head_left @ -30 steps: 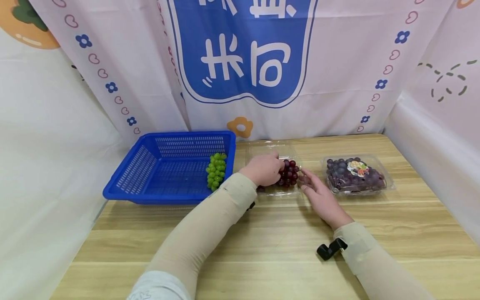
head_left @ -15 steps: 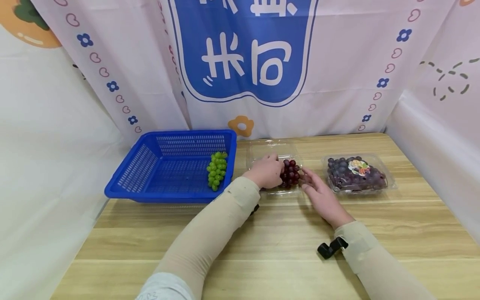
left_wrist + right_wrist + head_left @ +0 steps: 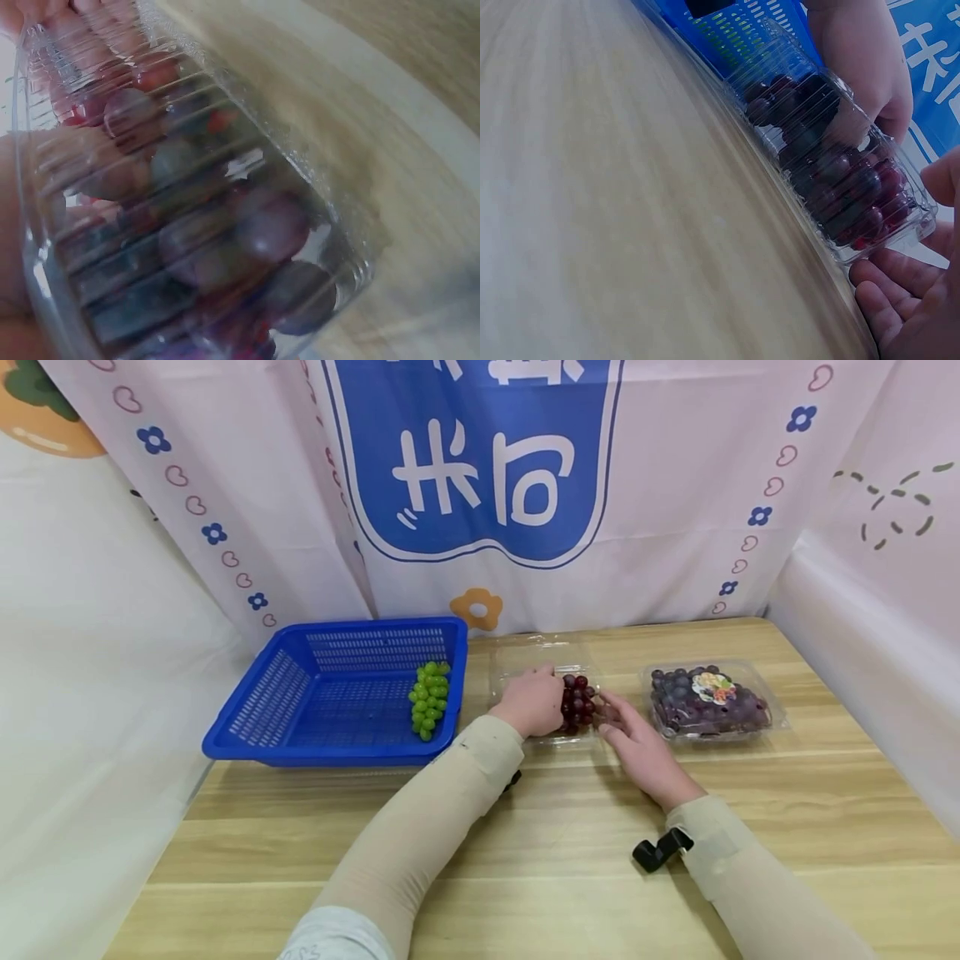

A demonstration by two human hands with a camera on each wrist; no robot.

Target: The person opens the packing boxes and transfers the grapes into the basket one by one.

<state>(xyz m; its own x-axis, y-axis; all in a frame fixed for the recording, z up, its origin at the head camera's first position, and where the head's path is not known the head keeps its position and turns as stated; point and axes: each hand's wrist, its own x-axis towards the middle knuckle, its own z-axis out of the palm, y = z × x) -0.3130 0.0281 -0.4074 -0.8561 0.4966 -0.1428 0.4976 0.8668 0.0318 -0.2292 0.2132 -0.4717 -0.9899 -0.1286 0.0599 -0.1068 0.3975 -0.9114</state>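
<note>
A clear plastic clamshell box (image 3: 517,649) with its lid folded back stands at the table's rear middle, holding dark red grapes (image 3: 577,703). My left hand (image 3: 531,700) reaches down inside it with bent fingers gripping the bunch. Its fingertips are partly hidden among the grapes; in the left wrist view the grapes (image 3: 274,225) show blurred through the ribbed wall. At the box's right end, my right hand (image 3: 643,752) touches the corner with loosely extended fingers. From the right wrist view, its fingertips (image 3: 889,274) rest against the bottom corner of the box's end wall.
A blue plastic basket (image 3: 333,750) stands to the left, with a bunch of green grapes (image 3: 429,700) at its right side. To the right lies a lidded clear box (image 3: 708,702) of dark grapes with a sticker. A printed curtain (image 3: 660,527) hangs behind the wooden table (image 3: 555,877).
My left hand has shifted slightly to the right and lower over the grapes, covering a dark grape seen earlier at its left. The right hand stays at the box's end.
</note>
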